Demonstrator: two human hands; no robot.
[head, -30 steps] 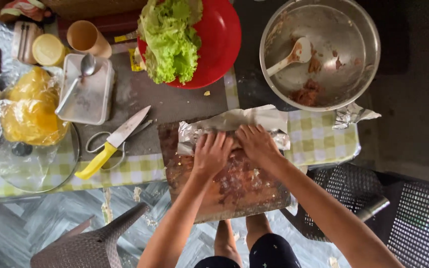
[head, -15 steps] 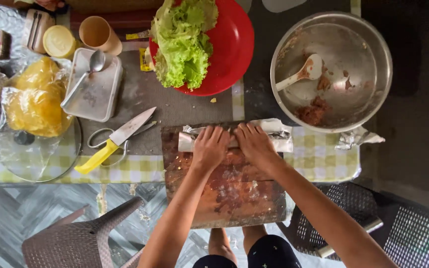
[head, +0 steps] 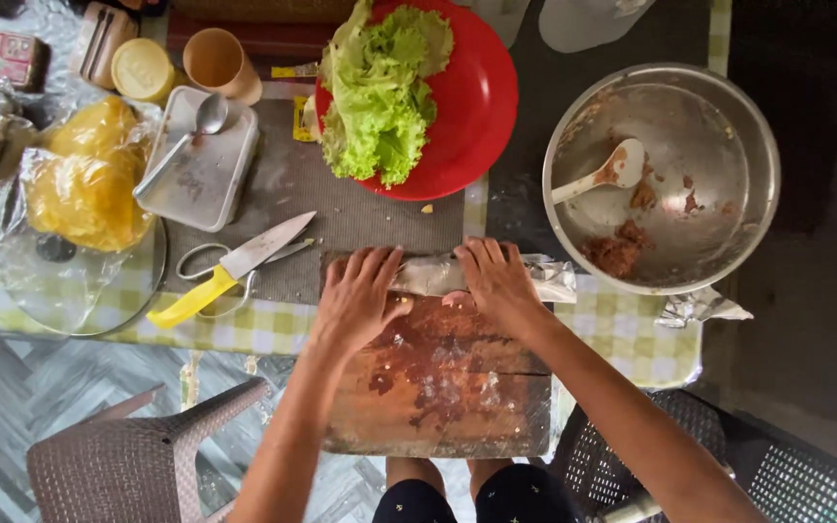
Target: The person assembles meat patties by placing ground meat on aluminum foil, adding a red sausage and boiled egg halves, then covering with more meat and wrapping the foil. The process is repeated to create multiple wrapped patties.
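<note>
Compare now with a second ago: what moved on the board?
Both hands, left hand and right hand, moved up the wooden board toward its far edge, rolling the foil wrap from a loose, open sheet into a tight roll. More of the stained board is now bare. Knife, red plate and steel bowl stayed put.

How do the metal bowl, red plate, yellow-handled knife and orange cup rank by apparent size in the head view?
1. Metal bowl and red plate: look alike; the plate runs off the top edge, so unranked.
2. Yellow-handled knife, long but thin.
3. Orange cup, smallest.
</note>
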